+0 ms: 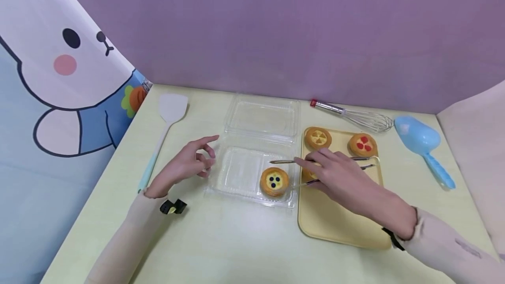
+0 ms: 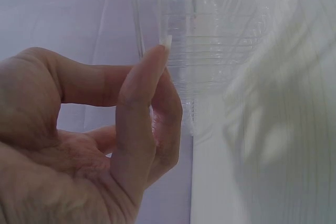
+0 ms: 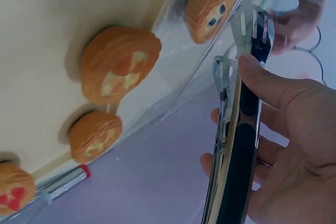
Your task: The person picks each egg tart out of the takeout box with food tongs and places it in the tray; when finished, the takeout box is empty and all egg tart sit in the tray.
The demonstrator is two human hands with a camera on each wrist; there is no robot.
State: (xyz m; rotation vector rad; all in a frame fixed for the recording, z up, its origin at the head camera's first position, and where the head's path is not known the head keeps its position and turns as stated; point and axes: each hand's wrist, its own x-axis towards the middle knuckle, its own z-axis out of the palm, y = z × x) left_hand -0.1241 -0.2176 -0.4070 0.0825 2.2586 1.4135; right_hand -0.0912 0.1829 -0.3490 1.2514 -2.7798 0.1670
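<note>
My right hand (image 1: 341, 181) holds metal tongs (image 3: 244, 145) over the left side of the yellow tray. Their slotted ends are spread apart with nothing between them, pointing toward the clear plastic box (image 1: 240, 172). A tart with dark blue dots (image 1: 275, 182) sits in the right part of the box's base. On the tray (image 1: 343, 222) are a tart with pale wedges (image 1: 318, 138), a red-topped tart (image 1: 363, 144) and a third tart (image 3: 119, 65), partly hidden by my right hand in the head view. Left of the box, my left hand (image 1: 189, 161) is loosely bent, holding nothing.
The box's lid (image 1: 262, 117) lies folded back behind its base. A white spatula (image 1: 169, 108) with a green handle lies at the left. Behind the tray is a whisk (image 1: 355, 116), and to its right a blue scoop (image 1: 420, 137). A purple backdrop (image 1: 276, 34) rises behind the table.
</note>
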